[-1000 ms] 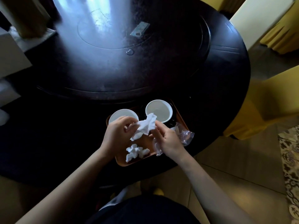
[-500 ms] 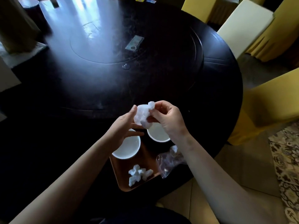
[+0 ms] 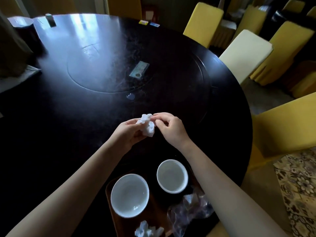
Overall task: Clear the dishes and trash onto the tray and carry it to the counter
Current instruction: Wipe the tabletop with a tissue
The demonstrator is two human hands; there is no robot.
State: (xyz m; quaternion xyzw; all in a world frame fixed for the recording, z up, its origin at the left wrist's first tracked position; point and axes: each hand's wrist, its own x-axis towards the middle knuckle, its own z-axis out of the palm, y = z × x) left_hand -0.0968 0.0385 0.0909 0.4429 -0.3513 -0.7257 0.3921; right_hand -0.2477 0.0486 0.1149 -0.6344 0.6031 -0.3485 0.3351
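Observation:
Both hands meet over the dark round table [image 3: 222, 106], beyond the tray. My left hand [image 3: 127, 132] and my right hand [image 3: 169, 128] pinch a crumpled white tissue [image 3: 147, 124] between them. Near the table's front edge lies a brown tray [image 3: 109, 189]. On it stand a white bowl [image 3: 130, 195] at the left and a smaller white bowl [image 3: 171, 175] at the right. Another crumpled tissue [image 3: 147, 230] lies at the tray's near end. A clear plastic wrapper [image 3: 186, 211] rests at the tray's right side.
A small flat packet [image 3: 139, 71] and a bottle cap [image 3: 130, 96] lie on the turntable in the table's middle. A dark box [image 3: 50, 20] and coloured cards [image 3: 149, 23] sit at the far edge. Yellow and cream covered chairs [image 3: 246, 53] ring the right side.
Both hands have carried the tissue up and away from the tray, out over the table. The view has tilted up, so the tray and bowls now sit lower in the frame.

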